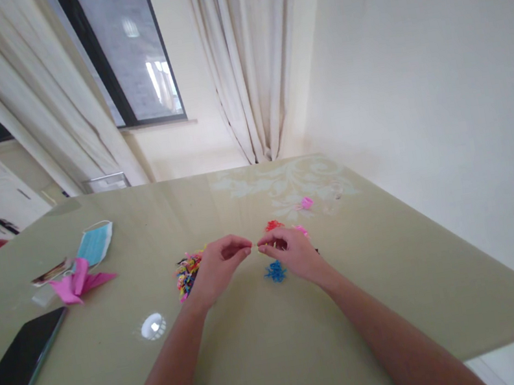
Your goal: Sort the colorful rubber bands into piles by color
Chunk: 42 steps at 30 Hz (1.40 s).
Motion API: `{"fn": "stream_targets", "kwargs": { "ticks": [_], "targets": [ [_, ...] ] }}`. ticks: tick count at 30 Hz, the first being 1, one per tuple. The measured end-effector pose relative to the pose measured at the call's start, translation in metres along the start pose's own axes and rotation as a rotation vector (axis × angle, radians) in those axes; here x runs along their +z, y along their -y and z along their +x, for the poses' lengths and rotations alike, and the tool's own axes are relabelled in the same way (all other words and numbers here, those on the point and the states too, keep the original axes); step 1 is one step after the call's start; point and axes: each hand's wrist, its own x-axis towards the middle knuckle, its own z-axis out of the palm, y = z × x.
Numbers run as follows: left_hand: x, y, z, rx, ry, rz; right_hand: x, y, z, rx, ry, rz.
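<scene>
Beside a white wall (441, 89) and pale curtain (244, 56), the glossy desk (266, 362) lies under the left hand (220, 265) and right hand (298, 254), both pinching at the fingertips with contents not discernible, so grip lightly and steadily, clear of the multicoloured pile of stringy pieces (186, 275) near the left and the blue cluster (276, 272) near the right.

Multicoloured pile (186, 274) partly behind left hand (219, 262); phone (19, 367) partly beyond left edge.
</scene>
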Motion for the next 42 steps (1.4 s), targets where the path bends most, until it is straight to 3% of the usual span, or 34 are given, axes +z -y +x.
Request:
{"fn": "stream_targets", "kwargs": {
  "ticks": [10,13,16,20,23,28,34,38,42],
  "targets": [
    [0.002,-0.009,-0.004,-0.025,0.049,0.003,-0.003,0.003,-0.002,0.009,-0.01,0.164],
    [-0.011,-0.007,-0.004,-0.033,-0.02,0.278,-0.016,0.007,-0.001,0.058,-0.04,0.36],
    [-0.03,-0.004,-0.006,-0.049,-0.153,0.809,-0.031,0.011,0.0,0.097,-0.107,0.471],
    [-0.042,0.003,-0.01,-0.171,0.048,1.012,-0.041,0.01,0.001,0.095,-0.154,0.51],
    [-0.039,0.005,-0.01,-0.2,0.119,1.049,-0.043,0.003,0.003,0.118,-0.187,0.483],
    [-0.031,0.005,-0.009,-0.168,0.108,1.075,-0.048,-0.027,0.017,0.197,-0.359,0.207],
    [-0.025,0.002,-0.005,-0.093,-0.051,1.001,-0.034,-0.051,0.034,0.165,-0.305,-0.176],
    [-0.025,0.003,-0.001,-0.098,-0.168,0.725,-0.023,-0.051,0.036,0.17,-0.262,-0.292],
    [-0.022,0.005,0.001,-0.05,-0.261,0.353,-0.025,-0.043,0.028,0.135,-0.29,-0.328]
  ]
}}
